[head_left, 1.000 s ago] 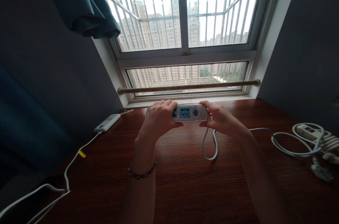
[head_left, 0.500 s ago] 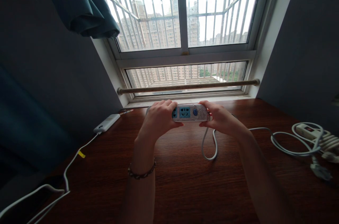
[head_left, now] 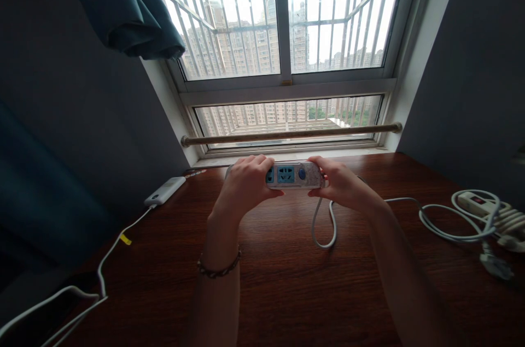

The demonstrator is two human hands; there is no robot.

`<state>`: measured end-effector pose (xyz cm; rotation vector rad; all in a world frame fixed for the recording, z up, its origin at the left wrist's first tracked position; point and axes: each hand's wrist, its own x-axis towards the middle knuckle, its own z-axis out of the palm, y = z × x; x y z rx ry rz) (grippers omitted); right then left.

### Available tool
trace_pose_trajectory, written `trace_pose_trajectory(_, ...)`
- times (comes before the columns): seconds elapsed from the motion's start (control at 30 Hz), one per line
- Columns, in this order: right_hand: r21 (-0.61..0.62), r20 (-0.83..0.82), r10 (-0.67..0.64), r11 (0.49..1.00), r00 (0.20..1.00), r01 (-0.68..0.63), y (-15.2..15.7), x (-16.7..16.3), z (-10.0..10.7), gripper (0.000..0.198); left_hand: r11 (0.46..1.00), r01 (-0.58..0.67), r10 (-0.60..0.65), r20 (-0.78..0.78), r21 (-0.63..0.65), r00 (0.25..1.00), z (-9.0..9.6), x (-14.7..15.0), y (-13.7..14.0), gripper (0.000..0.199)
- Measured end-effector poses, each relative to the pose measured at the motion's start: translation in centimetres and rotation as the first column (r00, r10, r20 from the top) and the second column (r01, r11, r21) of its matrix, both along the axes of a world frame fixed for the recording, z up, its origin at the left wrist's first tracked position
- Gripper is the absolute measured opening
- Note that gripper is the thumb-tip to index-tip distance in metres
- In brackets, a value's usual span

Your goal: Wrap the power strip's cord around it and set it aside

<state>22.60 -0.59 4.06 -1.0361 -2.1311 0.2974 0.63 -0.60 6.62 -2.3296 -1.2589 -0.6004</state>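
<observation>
A white power bank [head_left: 165, 190] lies at the left of the wooden worktop [head_left: 279, 281]. The left hand [head_left: 245, 186] and right hand [head_left: 342, 184] each wrap their fingers around one end of a power strip [head_left: 292, 175], held level above the worktop near the window. Its white cord [head_left: 324, 224] loops below, trailing right toward a coiled cable bundle [head_left: 484, 216].

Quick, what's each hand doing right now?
Left hand: closed on the left end of the white plastic power strip with blue sockets.
Right hand: closed on its right end.
</observation>
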Motion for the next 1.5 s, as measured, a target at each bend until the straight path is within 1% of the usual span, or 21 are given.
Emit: trace_pose_trajectory(1.5,-0.016,-0.009,0.009,1.000,1.000,-0.009,-0.02,-0.08,0.05,0.052,1.000,-0.005,0.005,0.006,-0.028,1.000,0.07,-0.02,-0.01,0.050)
